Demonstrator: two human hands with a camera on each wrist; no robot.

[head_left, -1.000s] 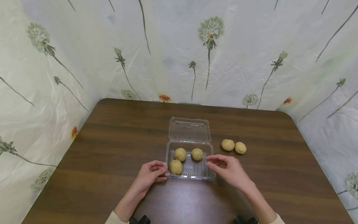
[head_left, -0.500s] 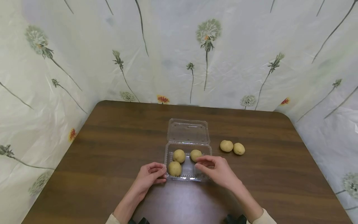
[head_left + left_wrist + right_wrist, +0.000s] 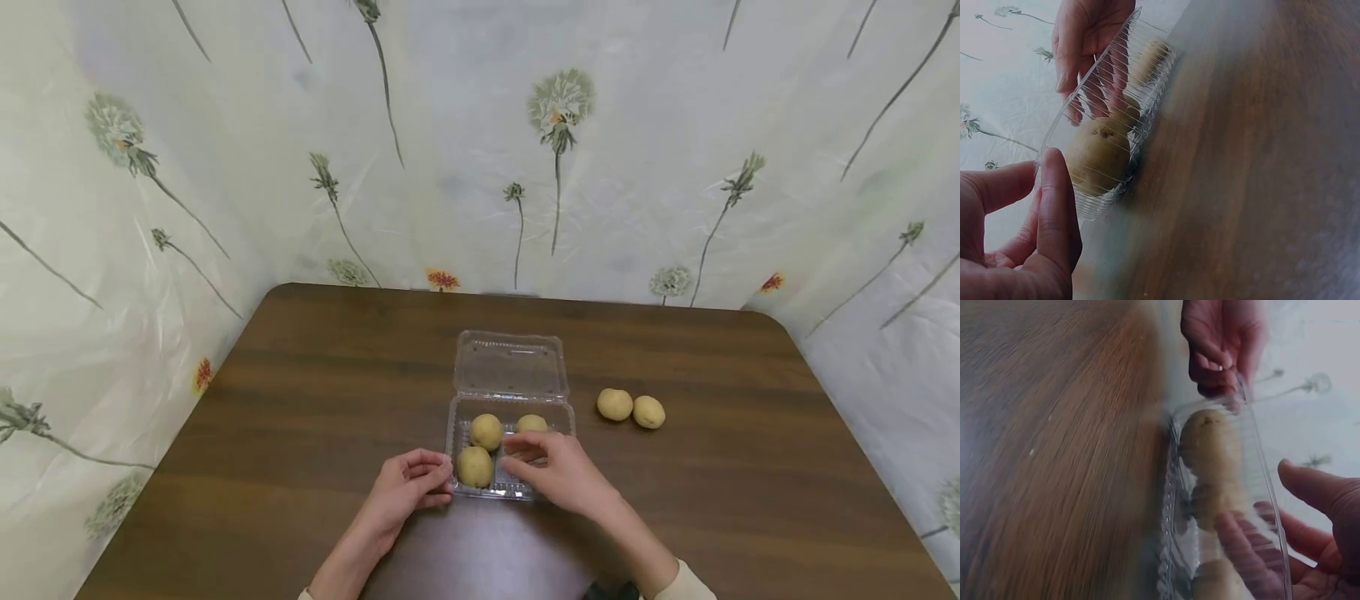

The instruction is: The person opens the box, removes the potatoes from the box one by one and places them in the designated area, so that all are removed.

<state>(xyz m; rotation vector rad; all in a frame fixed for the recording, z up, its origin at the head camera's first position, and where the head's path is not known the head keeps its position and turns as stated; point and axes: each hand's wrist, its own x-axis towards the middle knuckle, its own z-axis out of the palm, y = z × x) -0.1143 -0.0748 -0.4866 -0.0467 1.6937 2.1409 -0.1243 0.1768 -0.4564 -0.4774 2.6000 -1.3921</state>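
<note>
A clear plastic clamshell container (image 3: 510, 492) lies on the table with its lid (image 3: 512, 364) folded back. Inside are two potatoes at the left, a front one (image 3: 475, 467) and a back one (image 3: 487, 432), and a third potato (image 3: 532, 423) at the back right. My left hand (image 3: 408, 487) pinches the container's left rim between thumb and finger, which the left wrist view shows closely. Over the right half of the container is my right hand (image 3: 562, 475), fingers spread apart and holding nothing. In the right wrist view its fingers (image 3: 1241, 547) reach down inside the container wall.
Two more potatoes, a rounder one (image 3: 615, 404) and a smaller one (image 3: 648, 412), lie side by side on the brown wooden table (image 3: 330, 375), right of the container. A sheet (image 3: 450, 167) printed with dandelions hangs around the table's back and sides.
My right hand has moved left from the container's right edge to above its inside, now overlapping the back right potato. The left hand has stayed at the left rim.
</note>
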